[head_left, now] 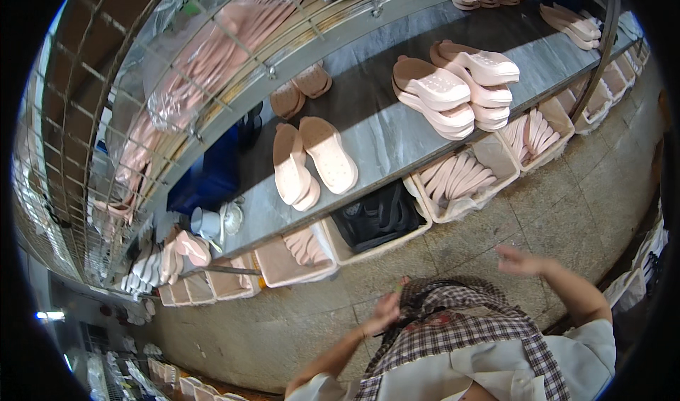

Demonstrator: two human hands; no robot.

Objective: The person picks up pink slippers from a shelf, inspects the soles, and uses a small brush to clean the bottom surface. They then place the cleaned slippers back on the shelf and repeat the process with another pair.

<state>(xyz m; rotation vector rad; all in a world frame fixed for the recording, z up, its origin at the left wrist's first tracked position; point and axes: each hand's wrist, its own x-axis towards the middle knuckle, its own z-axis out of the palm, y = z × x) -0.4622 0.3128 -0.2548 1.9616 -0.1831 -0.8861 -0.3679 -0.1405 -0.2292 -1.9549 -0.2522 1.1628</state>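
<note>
My left hand (384,313) hangs beside the left edge of my checked apron (453,319), its fingers smeared and partly turned from view. Whether it holds anything I cannot make out. Out to the right, over the tiled floor, my right hand (521,261) is open and holds nothing. Both hands are apart from the grey shelf (375,135) in front of me. On that shelf stand stacked pale pink clog-like shoe pieces (433,89). Further left lie a few more pink shoe pieces (329,157), studded with small holes.
Below the shelf edge runs a row of cream bins: one with black pieces (375,217), others with pink strips or soles (457,178). A wire rack (205,111) overhead carries bagged pink pieces (227,47). At the shelf's left are a white cup (205,222) and a blue container (212,174).
</note>
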